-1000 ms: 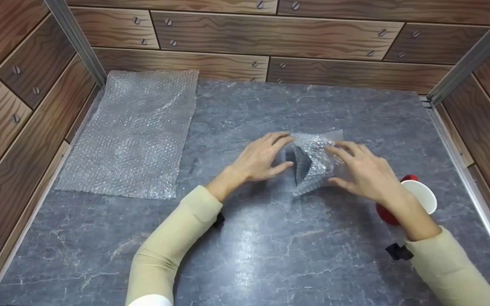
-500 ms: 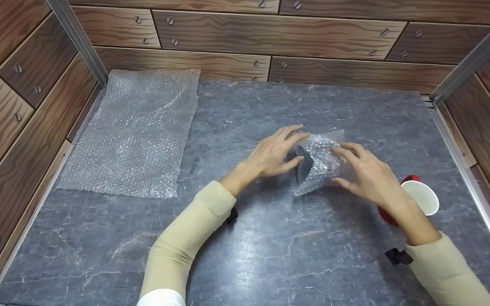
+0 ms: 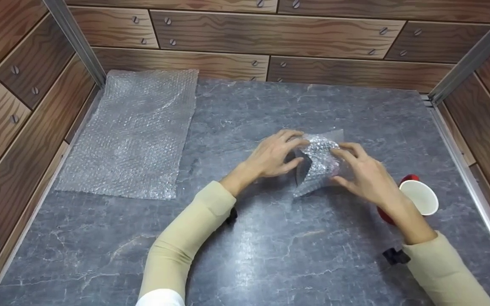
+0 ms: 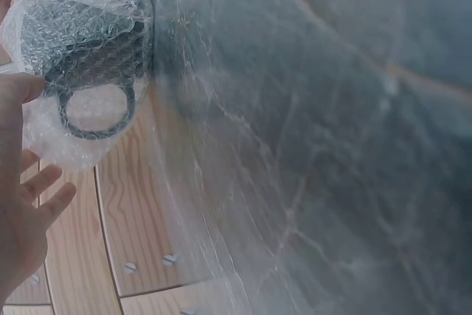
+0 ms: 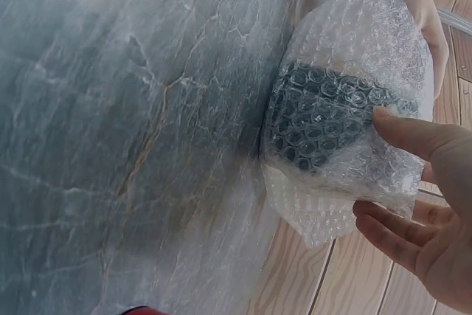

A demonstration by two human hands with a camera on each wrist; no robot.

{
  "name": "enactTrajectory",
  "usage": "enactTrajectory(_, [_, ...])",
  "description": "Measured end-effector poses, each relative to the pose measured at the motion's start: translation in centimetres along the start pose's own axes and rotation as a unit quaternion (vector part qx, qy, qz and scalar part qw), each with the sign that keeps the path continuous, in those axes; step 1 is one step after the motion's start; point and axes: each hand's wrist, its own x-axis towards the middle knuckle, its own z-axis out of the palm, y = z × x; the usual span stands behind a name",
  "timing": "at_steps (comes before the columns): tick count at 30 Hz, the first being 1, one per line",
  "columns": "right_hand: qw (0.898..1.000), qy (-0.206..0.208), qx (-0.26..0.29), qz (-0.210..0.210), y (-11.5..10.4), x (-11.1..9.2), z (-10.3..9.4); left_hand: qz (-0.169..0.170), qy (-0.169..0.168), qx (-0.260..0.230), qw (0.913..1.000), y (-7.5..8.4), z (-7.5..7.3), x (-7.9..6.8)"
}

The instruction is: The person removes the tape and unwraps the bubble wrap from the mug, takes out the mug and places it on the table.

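Note:
A dark mug wrapped in bubble wrap [image 3: 323, 159] is on the grey marbled table, between the two hands. Through the plastic, its ring handle [image 4: 131, 112] shows in the left wrist view. At the bundle's left end, my left hand [image 3: 270, 155] has its thumb and fingertips at the wrap, the other fingers spread. My right hand [image 3: 368, 176] holds the right end between thumb and fingertips; in the right wrist view the thumb [image 5: 413, 132] lies on the bubbles. A red mug with a white inside [image 3: 421, 197] stands beside the right wrist, which partly hides it.
Another bubble wrap sheet [image 3: 128, 136] lies flat at the back left of the table [image 3: 245, 255]. Wood-patterned walls [image 3: 270, 38] with metal corner posts [image 3: 75, 40] enclose the back and sides. A metal rail [image 3: 479, 187] runs along the right edge.
My left hand has moved right, from beside the bundle's left end onto the wrap. My right hand has shifted slightly right but stays at its end. The opening at the left end looks narrower.

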Motion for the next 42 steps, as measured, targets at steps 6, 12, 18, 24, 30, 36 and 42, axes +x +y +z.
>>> enactTrajectory(6, [1.000,0.004,0.009,0.000,0.0,0.3,0.2,-0.002,0.002,-0.004,1.0000,-0.1,-0.1,-0.2])
enactTrajectory(12, [1.000,0.004,0.016,0.005,-0.4,0.4,0.5,-0.004,0.002,-0.010,0.9999,-0.3,-0.3,-0.3])
enactTrajectory(18, [1.000,0.006,0.018,0.006,-0.7,0.4,0.9,0.001,0.007,-0.012,0.9999,-0.6,-0.4,-0.8])
enactTrajectory(24, [1.000,0.005,0.016,0.000,-1.3,0.6,1.3,-0.001,0.010,-0.016,0.9998,-0.8,-0.7,-1.4])
enactTrajectory(30, [1.000,0.010,0.015,-0.006,-2.0,0.9,1.8,-0.006,0.005,-0.016,0.9998,-1.2,-1.2,-2.0])
enactTrajectory(36, [1.000,0.003,0.009,0.002,-2.7,1.2,2.1,-0.014,-0.001,-0.017,0.9998,-1.3,-1.8,-2.6])
enactTrajectory(42, [1.000,0.009,0.005,-0.002,-3.3,1.5,2.3,-0.021,-0.001,-0.018,0.9996,-1.4,-2.3,-3.2])
